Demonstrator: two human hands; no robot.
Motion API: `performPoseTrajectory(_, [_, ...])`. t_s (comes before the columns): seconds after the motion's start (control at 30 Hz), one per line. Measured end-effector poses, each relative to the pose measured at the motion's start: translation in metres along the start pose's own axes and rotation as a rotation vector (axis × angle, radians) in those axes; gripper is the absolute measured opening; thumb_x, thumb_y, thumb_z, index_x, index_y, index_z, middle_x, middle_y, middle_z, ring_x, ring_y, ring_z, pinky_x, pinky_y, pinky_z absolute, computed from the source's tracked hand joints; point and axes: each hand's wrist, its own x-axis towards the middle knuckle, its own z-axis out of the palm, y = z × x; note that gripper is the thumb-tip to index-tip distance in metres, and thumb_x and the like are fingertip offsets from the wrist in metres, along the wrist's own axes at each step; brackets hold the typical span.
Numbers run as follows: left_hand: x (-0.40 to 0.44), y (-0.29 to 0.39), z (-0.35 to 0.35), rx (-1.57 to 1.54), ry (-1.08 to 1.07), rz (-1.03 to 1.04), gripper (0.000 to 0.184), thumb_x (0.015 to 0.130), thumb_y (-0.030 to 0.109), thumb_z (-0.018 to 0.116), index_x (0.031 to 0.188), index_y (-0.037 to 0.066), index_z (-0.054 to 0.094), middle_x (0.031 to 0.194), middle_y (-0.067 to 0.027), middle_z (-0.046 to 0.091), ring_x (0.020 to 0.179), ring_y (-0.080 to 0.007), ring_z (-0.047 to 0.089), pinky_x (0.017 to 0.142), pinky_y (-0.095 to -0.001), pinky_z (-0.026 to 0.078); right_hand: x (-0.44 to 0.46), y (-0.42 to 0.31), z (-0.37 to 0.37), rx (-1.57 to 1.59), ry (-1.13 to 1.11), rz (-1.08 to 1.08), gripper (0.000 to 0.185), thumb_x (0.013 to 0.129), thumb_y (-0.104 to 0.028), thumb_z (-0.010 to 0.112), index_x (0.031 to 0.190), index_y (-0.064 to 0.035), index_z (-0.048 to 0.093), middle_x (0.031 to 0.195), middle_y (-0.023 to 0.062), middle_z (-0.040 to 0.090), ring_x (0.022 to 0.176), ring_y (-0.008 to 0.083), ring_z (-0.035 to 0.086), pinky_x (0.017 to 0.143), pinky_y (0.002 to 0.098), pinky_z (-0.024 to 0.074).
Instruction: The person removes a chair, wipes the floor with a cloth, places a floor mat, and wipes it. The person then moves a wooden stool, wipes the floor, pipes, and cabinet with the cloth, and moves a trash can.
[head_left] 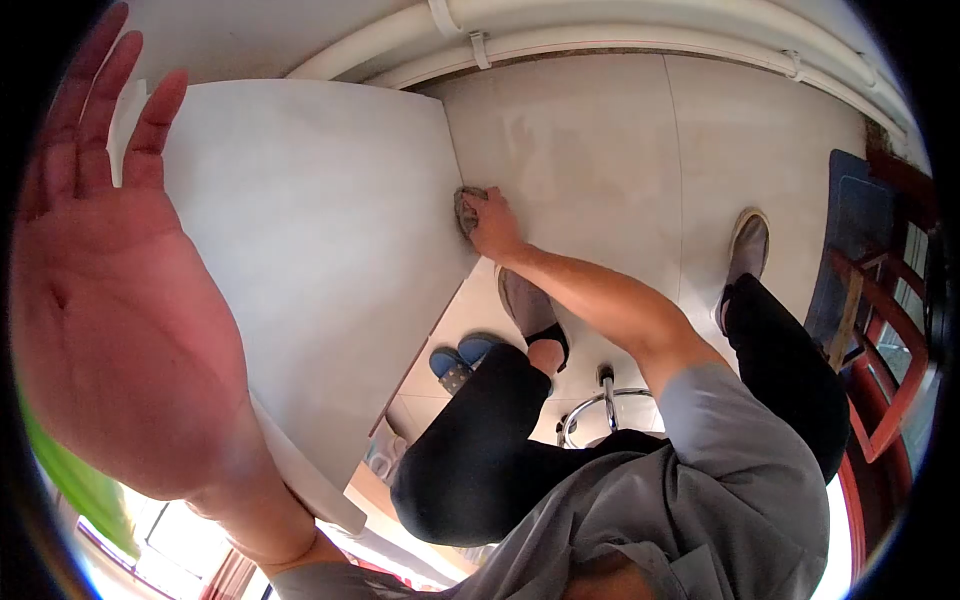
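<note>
My left hand (130, 300) is raised close to the camera at the left, its palm facing me and its fingers stretched out and apart. Nothing is in it. Below and beside it lies a broad white panel (300, 220), flat and smooth. At the panel's right edge, my right hand (495, 225) presses down with its fingers closed over a crumpled grey cloth (465, 210). The cloth is partly hidden under the fingers, and its exact kind is hard to make out.
White pipes (560, 40) run along the wall at the top. A pair of blue slippers (465, 358) stands on the tiled floor (590, 130) near my feet. A chrome stool base (608, 405) is under me. A red-brown wooden chair (885, 400) and a dark blue mat (855, 215) are at the right.
</note>
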Motion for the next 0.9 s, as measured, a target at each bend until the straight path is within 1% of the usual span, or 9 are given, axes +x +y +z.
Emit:
performPoseTrajectory(0.1, [-0.002,0.001,0.000,-0.007,-0.001,0.003,0.063,0.108,0.044,0.013,0.148,-0.001,0.032,0.143,-0.0194,0.042,0.134,-0.0302,0.040,0.112,-0.0469,0.035,-0.015,0.002,0.002,0.021,-0.063,0.008,0.068,0.074,0.006,0.058,0.140,-0.0076,0.055,0.129,0.0279,0.044,0.120,0.0457,0.048,0.104,0.0499,0.0430])
performPoseTrajectory(0.17, [-0.001,0.004,-0.004,-0.017,-0.006,-0.003,0.062,0.108,0.044,0.015,0.147,0.000,0.034,0.139,-0.0177,0.044,0.131,-0.0286,0.041,0.110,-0.0462,0.037,-0.027,0.006,0.005,-0.009,0.000,-0.153,0.061,0.076,-0.001,0.064,0.136,-0.0084,0.059,0.129,0.0252,0.046,0.115,0.0450,0.052,0.099,0.0501,0.0480])
performPoseTrajectory(0.27, [0.000,0.004,-0.009,-0.054,-0.017,-0.001,0.060,0.109,0.045,0.018,0.146,0.001,0.036,0.135,-0.0151,0.047,0.126,-0.0262,0.044,0.106,-0.0451,0.040,0.003,0.004,0.004,0.031,0.011,-0.010,0.061,0.076,0.000,0.064,0.136,-0.0079,0.058,0.129,0.0256,0.046,0.116,0.0448,0.051,0.102,0.0492,0.0463])
performPoseTrajectory(0.33, [0.002,0.001,-0.017,-0.099,-0.045,0.002,0.059,0.109,0.045,0.020,0.145,0.001,0.037,0.131,-0.0133,0.050,0.123,-0.0246,0.046,0.103,-0.0443,0.043,-0.014,0.004,0.006,0.024,0.005,-0.056,0.061,0.076,0.000,0.063,0.136,-0.0076,0.059,0.129,0.0258,0.046,0.116,0.0446,0.051,0.102,0.0490,0.0459])
performPoseTrajectory(0.53, [0.016,-0.012,-0.047,-0.442,-0.424,0.058,0.056,0.109,0.044,0.031,0.143,0.001,0.041,0.127,-0.0108,0.055,0.117,-0.0224,0.052,0.098,-0.0428,0.048,-0.003,0.003,0.004,0.064,0.068,-0.127,0.059,0.076,0.000,0.063,0.134,-0.0077,0.060,0.127,0.0266,0.048,0.116,0.0447,0.051,0.102,0.0488,0.0459])
performPoseTrajectory(0.6, [-0.003,0.015,-0.009,0.084,0.022,0.000,0.070,0.106,0.042,0.001,0.151,-0.005,0.028,0.155,-0.0269,0.034,0.147,-0.0361,0.031,0.123,-0.0491,0.026,-0.003,0.002,0.006,0.074,0.082,-0.088,0.059,0.076,0.000,0.063,0.134,-0.0081,0.060,0.127,0.0267,0.048,0.116,0.0449,0.052,0.102,0.0488,0.0459])
performPoseTrajectory(0.7, [-0.003,0.010,-0.014,0.382,-0.010,0.063,0.069,0.106,0.041,0.001,0.151,-0.005,0.028,0.154,-0.0268,0.034,0.147,-0.0358,0.031,0.123,-0.0486,0.026,-0.024,-0.002,0.003,0.086,-0.003,-0.074,0.060,0.076,0.000,0.062,0.135,-0.0087,0.060,0.127,0.0273,0.048,0.116,0.0455,0.051,0.102,0.0489,0.0458])
performPoseTrajectory(0.8, [-0.002,0.017,-0.009,0.126,0.005,0.002,0.069,0.106,0.041,0.002,0.152,-0.004,0.026,0.154,-0.0264,0.034,0.147,-0.0358,0.031,0.123,-0.0482,0.027,-0.013,-0.005,0.000,0.094,0.019,-0.116,0.068,0.072,0.007,0.056,0.138,-0.0083,0.057,0.130,0.0263,0.046,0.121,0.0458,0.049,0.104,0.0494,0.0435])
performPoseTrajectory(0.9, [-0.004,0.018,-0.006,0.126,0.065,-0.041,0.067,0.106,0.040,0.004,0.152,-0.003,0.027,0.154,-0.0254,0.035,0.146,-0.0356,0.033,0.123,-0.0481,0.027,0.003,-0.006,0.003,0.152,-0.005,0.065,0.066,0.073,0.006,0.057,0.138,-0.0087,0.058,0.131,0.0270,0.046,0.122,0.0463,0.048,0.105,0.0495,0.0420])
